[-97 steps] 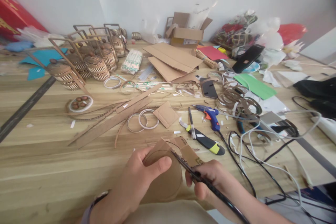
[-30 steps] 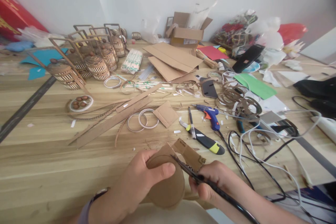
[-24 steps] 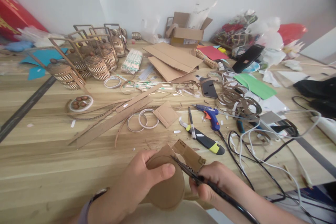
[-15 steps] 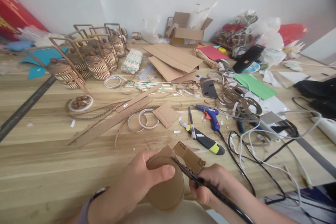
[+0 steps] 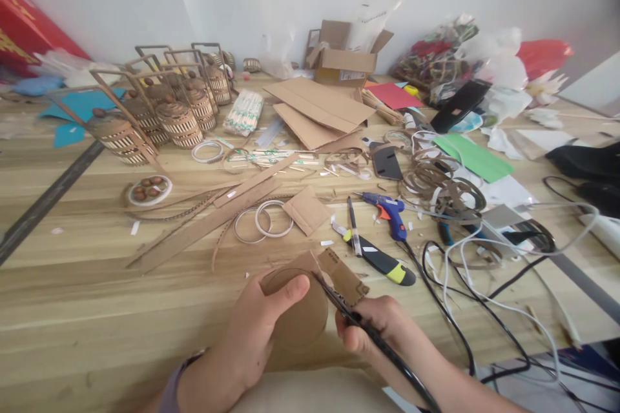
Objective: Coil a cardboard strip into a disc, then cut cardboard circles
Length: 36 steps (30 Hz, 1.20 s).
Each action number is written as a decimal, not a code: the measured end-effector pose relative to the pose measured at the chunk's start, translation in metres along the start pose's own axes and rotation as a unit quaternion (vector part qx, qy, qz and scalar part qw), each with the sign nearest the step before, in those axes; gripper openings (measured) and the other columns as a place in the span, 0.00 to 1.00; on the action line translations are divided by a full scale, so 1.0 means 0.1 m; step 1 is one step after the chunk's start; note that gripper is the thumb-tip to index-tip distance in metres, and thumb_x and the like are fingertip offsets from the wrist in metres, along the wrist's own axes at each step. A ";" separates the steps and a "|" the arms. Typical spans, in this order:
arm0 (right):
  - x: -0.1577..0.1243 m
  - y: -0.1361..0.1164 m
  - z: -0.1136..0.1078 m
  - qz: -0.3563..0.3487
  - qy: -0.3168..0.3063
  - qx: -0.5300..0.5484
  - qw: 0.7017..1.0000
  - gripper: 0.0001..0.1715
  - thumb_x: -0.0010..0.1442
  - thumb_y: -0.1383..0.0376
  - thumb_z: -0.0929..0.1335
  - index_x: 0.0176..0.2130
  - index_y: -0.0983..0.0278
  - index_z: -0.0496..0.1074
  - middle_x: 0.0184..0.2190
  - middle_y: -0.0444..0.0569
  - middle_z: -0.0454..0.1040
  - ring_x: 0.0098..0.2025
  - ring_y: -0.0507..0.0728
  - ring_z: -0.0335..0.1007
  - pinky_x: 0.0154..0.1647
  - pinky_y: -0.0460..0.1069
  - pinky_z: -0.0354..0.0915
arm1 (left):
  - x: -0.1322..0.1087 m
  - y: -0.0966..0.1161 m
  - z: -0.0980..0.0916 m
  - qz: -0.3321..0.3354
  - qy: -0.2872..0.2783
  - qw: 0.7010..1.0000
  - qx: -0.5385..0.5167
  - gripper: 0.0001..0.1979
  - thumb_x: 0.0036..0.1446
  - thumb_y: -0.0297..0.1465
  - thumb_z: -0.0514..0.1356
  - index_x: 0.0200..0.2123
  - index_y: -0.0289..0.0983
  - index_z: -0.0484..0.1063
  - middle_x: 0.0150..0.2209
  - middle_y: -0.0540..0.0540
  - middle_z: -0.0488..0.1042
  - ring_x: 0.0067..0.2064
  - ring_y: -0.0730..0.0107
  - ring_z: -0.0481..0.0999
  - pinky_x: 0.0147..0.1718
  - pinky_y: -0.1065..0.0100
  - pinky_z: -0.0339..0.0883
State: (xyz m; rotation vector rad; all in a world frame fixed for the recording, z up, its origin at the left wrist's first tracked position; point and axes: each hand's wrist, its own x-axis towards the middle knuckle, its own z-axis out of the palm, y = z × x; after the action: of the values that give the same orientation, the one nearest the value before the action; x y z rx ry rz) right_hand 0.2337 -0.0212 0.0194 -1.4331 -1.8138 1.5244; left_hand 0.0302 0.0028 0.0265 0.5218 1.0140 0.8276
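My left hand (image 5: 264, 319) grips a piece of cardboard (image 5: 303, 319) with a rounded lower edge, the thumb lying across its face. A curved line is drawn near the top of it. In my right hand (image 5: 375, 326) is a pair of black scissors (image 5: 356, 317), the blades at the cardboard's upper right edge. A partly cut strip of cardboard (image 5: 343, 276) with dark print sticks out beyond the blades. The scissors' handle loops are largely hidden by my right hand and the frame's lower edge.
Ahead lie a utility knife (image 5: 387, 264), a pen (image 5: 354, 227), a blue glue gun (image 5: 390, 211), two rings (image 5: 274, 219) and a cardboard square (image 5: 307, 210). Cables (image 5: 450, 310) tangle at right. Small woven lanterns (image 5: 179, 126) stand back left, near cardboard sheets (image 5: 320, 103).
Both hands have shifted slightly up and left with the cardboard and scissors. The scissor blades remain at the cardboard's upper right edge.
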 end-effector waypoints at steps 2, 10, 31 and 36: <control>0.00 -0.02 0.00 -0.004 -0.003 -0.002 1.000 0.44 0.54 0.25 0.59 0.22 0.62 0.60 0.20 0.41 0.53 0.24 0.51 0.48 0.23 0.48 0.46 | 0.00 0.00 0.01 0.001 -0.002 1.000 0.010 0.26 0.43 0.47 0.75 0.41 0.36 0.82 0.41 0.40 0.85 0.47 0.46 0.82 0.49 0.55 0.72; 0.06 0.07 -0.04 -0.014 -0.017 0.019 1.000 0.48 0.48 0.24 0.63 0.29 0.66 0.74 0.18 0.39 0.56 0.22 0.50 0.48 0.22 0.46 0.47 | 0.00 0.07 -0.01 0.012 0.083 0.996 0.000 0.25 0.40 0.45 0.75 0.38 0.35 0.81 0.37 0.41 0.85 0.41 0.49 0.83 0.38 0.60 0.74; 0.22 -0.24 -0.21 -0.029 0.098 0.129 0.986 0.14 0.57 0.61 0.73 0.41 0.60 0.69 0.37 0.45 0.77 0.32 0.52 0.71 0.35 0.47 0.69 | 0.08 -0.09 -0.03 -0.003 0.079 0.993 0.083 0.27 0.39 0.47 0.75 0.40 0.37 0.80 0.41 0.42 0.85 0.45 0.48 0.82 0.43 0.58 0.71; 0.22 -0.27 -0.21 -0.027 0.079 0.148 0.985 0.16 0.56 0.63 0.74 0.42 0.61 0.68 0.34 0.45 0.74 0.33 0.52 0.69 0.35 0.47 0.67 | 0.07 -0.09 0.01 -0.030 0.047 0.997 0.053 0.25 0.39 0.46 0.75 0.40 0.39 0.81 0.42 0.41 0.85 0.47 0.45 0.81 0.45 0.56 0.71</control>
State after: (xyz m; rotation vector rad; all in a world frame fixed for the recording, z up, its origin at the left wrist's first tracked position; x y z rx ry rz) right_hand 0.2288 0.0107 0.0438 -1.3106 -1.4518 1.5313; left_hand 0.0360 0.0035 0.0169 0.5445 1.1605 0.7541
